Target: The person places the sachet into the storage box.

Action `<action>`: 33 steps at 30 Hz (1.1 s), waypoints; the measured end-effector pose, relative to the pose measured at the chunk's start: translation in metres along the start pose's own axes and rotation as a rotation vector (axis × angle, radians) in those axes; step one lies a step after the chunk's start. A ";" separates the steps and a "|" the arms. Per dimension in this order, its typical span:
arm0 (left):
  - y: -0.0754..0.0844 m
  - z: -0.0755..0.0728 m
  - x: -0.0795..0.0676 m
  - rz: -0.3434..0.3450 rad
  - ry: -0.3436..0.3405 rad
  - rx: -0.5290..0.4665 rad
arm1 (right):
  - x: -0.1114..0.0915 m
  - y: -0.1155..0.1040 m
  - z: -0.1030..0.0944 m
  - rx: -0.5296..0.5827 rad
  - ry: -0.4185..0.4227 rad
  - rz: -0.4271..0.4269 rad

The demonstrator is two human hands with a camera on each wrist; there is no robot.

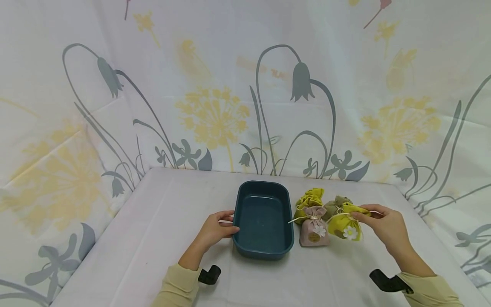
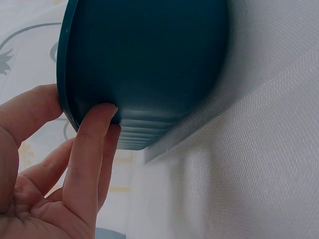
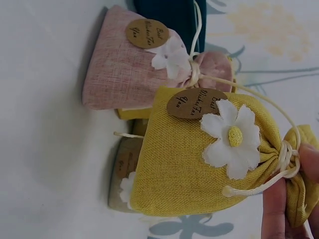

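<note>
Yellow pouch is at the right end of a small group of cloth pouches, in the fingers of the right hand. Beginning from the left, the left hand holds the near-side wall of the blue tray by its left edge: the thumb reaches to the rim, and other fingertips press on the outer wall. This tray stands on the white table and looks like smooth, rather stiff plastic, so the rim is probably the safest place to hold.

Just right of the tray, a yellow-topped pouch stands behind the pink pouch, which is upright. Next comes an olive pouch, partly hidden behind the yellow one.

At the right, the thumb and fingers pinch the gathered neck of the yellow pouch, near its tied cord. The pouch is tilted and seems to hang a little above the table, though its contact below is not clear. I judge it light and soft, with woven cloth which should not slip easily. The gathered neck is a good place for holding; the white flower and the paper tag look more delicate, and pulling there could loosen them.
</note>
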State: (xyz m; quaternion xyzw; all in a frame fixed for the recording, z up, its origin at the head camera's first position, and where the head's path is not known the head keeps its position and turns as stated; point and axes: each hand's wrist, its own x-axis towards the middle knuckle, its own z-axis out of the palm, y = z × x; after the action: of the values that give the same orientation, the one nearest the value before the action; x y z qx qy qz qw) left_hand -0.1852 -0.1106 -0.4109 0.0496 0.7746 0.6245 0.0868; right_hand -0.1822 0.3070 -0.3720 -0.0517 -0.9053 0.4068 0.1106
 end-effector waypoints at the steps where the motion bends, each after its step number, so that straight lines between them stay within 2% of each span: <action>1: 0.001 0.000 -0.001 0.006 -0.001 0.000 | 0.000 -0.002 0.000 -0.004 0.000 0.001; 9: -0.028 0.000 0.018 -0.003 0.010 -0.009 | 0.000 -0.016 0.003 0.029 -0.015 -0.007; 25: -0.028 -0.001 0.016 -0.013 0.015 -0.010 | 0.005 -0.038 0.022 0.148 -0.047 -0.034; 33: -0.032 0.000 0.020 -0.010 0.008 -0.003 | 0.011 -0.049 0.035 0.158 -0.057 -0.063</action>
State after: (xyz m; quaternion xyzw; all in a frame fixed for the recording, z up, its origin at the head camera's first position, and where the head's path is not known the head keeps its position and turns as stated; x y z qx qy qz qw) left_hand -0.2037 -0.1137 -0.4435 0.0432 0.7744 0.6253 0.0869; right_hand -0.2016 0.2508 -0.3564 -0.0024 -0.8743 0.4747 0.1012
